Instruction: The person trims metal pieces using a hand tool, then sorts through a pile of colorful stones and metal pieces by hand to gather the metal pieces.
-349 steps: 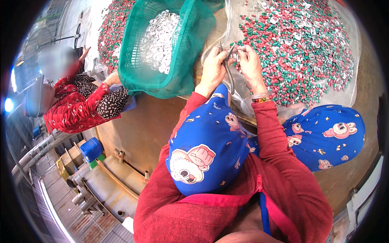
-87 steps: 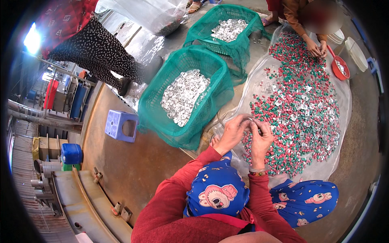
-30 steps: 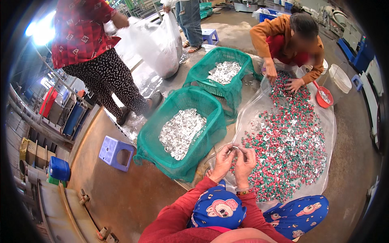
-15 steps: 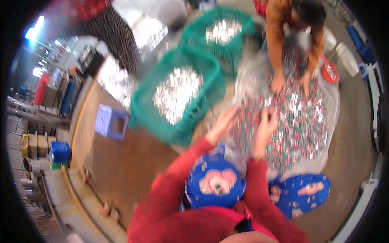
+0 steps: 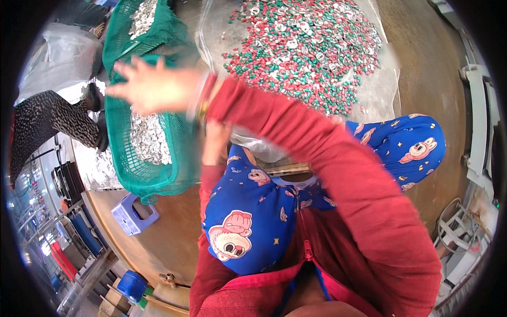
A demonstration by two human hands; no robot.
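My right hand (image 5: 153, 87) reaches across to the left, fingers spread and blurred, above the nearer green mesh-lined basket (image 5: 121, 158). Small silver metal pieces (image 5: 150, 140), some looking like buckles, lie in that basket. Nothing shows in the fingers. Below the right wrist is my left hand (image 5: 215, 140); the right arm covers its fingers, so what it holds cannot be made out. Beyond my knees, a heap of small red and green pieces mixed with silver metal ones (image 5: 306, 50) spreads over a pale plastic sheet (image 5: 377, 98).
A second green basket (image 5: 119, 26) with silver pieces stands beyond the first. A lilac plastic stool (image 5: 127, 216) is on the floor at left. Another person's patterned trouser leg (image 5: 53, 124) shows at far left. A blue container (image 5: 132, 285) sits at lower left.
The view has shifted, and the co-worker at the heap is out of sight. My right hand has gone from the heap leftward over the nearer basket; my left hand has drawn back beneath my right wrist.
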